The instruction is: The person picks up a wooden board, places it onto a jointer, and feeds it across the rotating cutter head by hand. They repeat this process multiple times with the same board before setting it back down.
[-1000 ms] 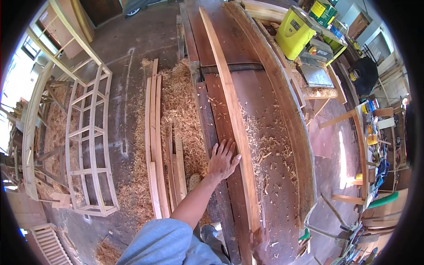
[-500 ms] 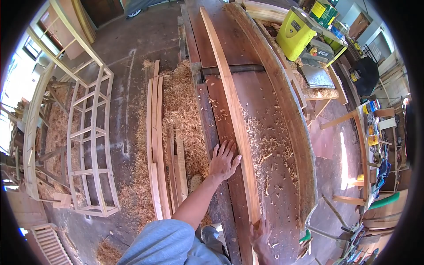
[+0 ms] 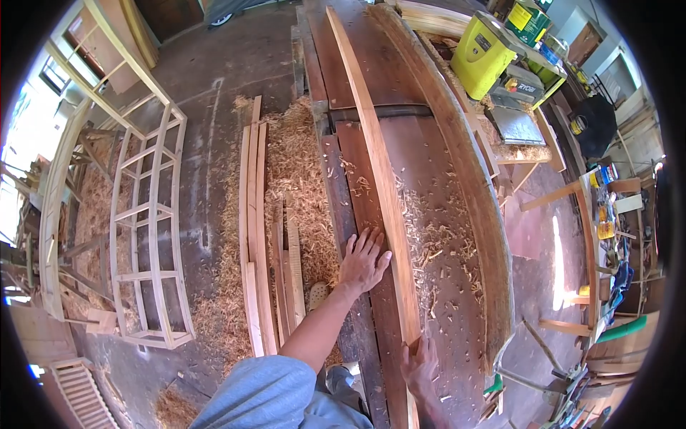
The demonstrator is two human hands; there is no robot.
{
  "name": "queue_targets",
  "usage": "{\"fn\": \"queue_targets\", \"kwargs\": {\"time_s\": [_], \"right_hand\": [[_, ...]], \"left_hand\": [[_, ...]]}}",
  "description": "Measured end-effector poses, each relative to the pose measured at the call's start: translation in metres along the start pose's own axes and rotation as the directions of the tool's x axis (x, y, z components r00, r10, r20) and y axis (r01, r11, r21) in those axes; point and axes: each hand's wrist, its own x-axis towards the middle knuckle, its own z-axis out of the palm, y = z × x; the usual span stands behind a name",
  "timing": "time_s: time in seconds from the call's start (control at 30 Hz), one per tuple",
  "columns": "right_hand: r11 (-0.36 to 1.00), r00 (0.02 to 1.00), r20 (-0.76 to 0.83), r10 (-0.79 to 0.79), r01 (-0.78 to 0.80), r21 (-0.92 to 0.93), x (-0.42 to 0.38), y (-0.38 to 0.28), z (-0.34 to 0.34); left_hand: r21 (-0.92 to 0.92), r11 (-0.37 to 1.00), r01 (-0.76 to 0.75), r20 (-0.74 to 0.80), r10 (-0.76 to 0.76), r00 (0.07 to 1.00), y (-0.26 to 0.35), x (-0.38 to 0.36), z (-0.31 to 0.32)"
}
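A long, narrow wooden strip (image 3: 386, 193) lies lengthwise on the brown workbench (image 3: 457, 343), its far end narrowing in the distance. My left hand (image 3: 363, 263) rests palm down at the strip's left side, fingers spread over the bench boards and thumb by the strip's edge. Lower down, my right hand (image 3: 420, 366) is closed over the near part of the same strip, its fingertips curled on the wood. Whether anything small sits under those fingers is hidden. Curly wood shavings (image 3: 432, 250) are scattered on the bench right of the strip.
A thick rough-edged board (image 3: 464, 179) runs along the bench's right side. Left on the floor lie several strips (image 3: 256, 236) among heaped shavings (image 3: 296, 157). A wooden frame (image 3: 150, 214) stands farther left. A green Ryobi machine (image 3: 482, 57) is at upper right.
My right hand has slid slightly forward along the strip. My left hand stays at the strip's side, and the view has shifted only slightly.
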Motion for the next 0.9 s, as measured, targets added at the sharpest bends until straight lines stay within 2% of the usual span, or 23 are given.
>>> {"fn": "queue_targets", "kwargs": {"time_s": [0.13, 0.6, 0.73, 0.83, 0.9], "right_hand": [[1.000, 0.999, 0.042, -0.010, 0.010, 0.002, 0.014, -0.006, 0.000], [0.995, 0.995, -0.042, -0.093, 0.094, 0.025, 0.070, -0.029, 0.008], [0.999, 0.997, -0.053, -0.051, 0.052, 0.012, 0.085, -0.042, 0.009], [0.998, 0.992, -0.120, -0.032, 0.039, 0.057, 0.096, -0.043, 0.018], [0.996, 0.981, -0.178, -0.082, 0.088, 0.023, 0.104, -0.046, 0.020]], "left_hand": [[-0.003, 1.000, 0.005, 0.007, -0.005, 1.000, 0.000, 0.000, 0.000], [-0.014, 1.000, 0.007, 0.009, -0.007, 1.000, 0.003, 0.001, -0.002], [0.004, 1.000, 0.018, 0.026, -0.018, 1.000, 0.003, 0.001, -0.003], [0.013, 1.000, 0.022, 0.029, -0.022, 0.999, 0.002, 0.001, -0.002], [0.012, 1.000, 0.008, 0.019, -0.008, 1.000, 0.002, 0.000, -0.002]]}}
